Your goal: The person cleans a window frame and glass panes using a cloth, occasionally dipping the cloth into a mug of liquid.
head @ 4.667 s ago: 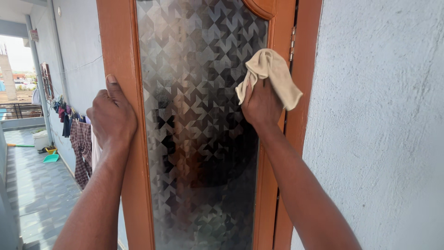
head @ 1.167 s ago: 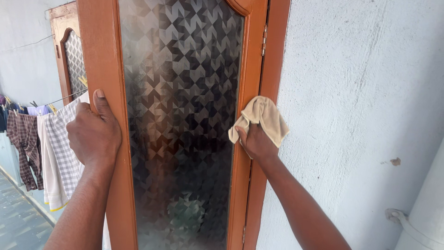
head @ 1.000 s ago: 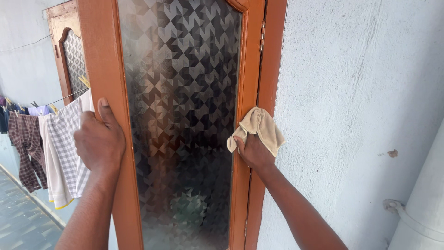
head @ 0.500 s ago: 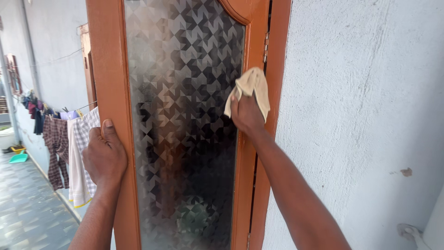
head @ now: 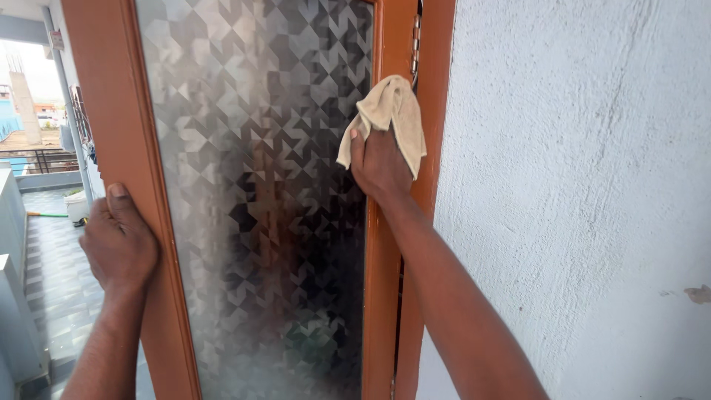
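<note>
An orange-brown wooden window shutter with patterned frosted glass stands open in front of me. My right hand grips a beige cloth and presses it on the shutter's right stile, near the hinge side and the outer frame. My left hand clasps the shutter's left edge, thumb on the front face, fingers hidden behind the wood.
A rough grey plastered wall fills the right side. To the left runs a tiled balcony floor with a railing, a white bucket and a low grey parapet.
My right hand with the cloth went down the right stile, then back up to its upper part. My left hand slid lower on the left edge. The view swung left, hiding the hanging clothes.
</note>
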